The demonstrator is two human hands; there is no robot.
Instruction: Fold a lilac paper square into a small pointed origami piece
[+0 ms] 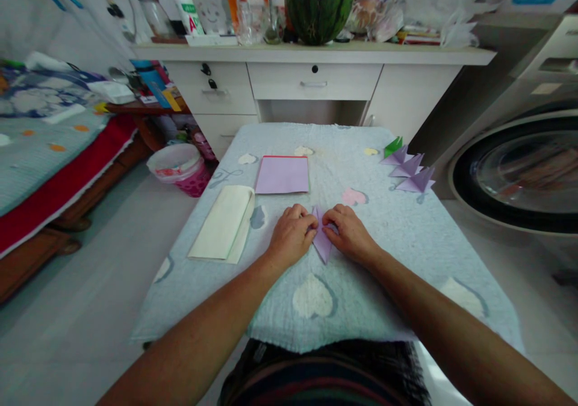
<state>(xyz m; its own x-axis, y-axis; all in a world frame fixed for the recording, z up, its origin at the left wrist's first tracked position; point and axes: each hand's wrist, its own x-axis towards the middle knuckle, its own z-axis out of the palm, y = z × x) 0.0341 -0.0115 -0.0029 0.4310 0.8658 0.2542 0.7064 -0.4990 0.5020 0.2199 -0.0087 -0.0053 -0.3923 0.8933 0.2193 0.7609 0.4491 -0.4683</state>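
Note:
A folded purple paper piece (322, 241) lies on the cloth-covered table (388, 225), pointing toward me. My left hand (291, 235) presses its left side with curled fingers. My right hand (348, 232) pinches its right side, fingers closed on the paper. Just behind my hands lies a stack of square purple paper (282, 174) with a red sheet edge showing beneath it.
A cream folded sheet (224, 221) lies left of my hands. Three folded purple shapes (410, 168) and a green one (392, 146) sit at the far right. A pink bin (179, 167) stands on the floor left; a desk with a cut watermelon (320, 7) behind; a washing machine (519, 171) right.

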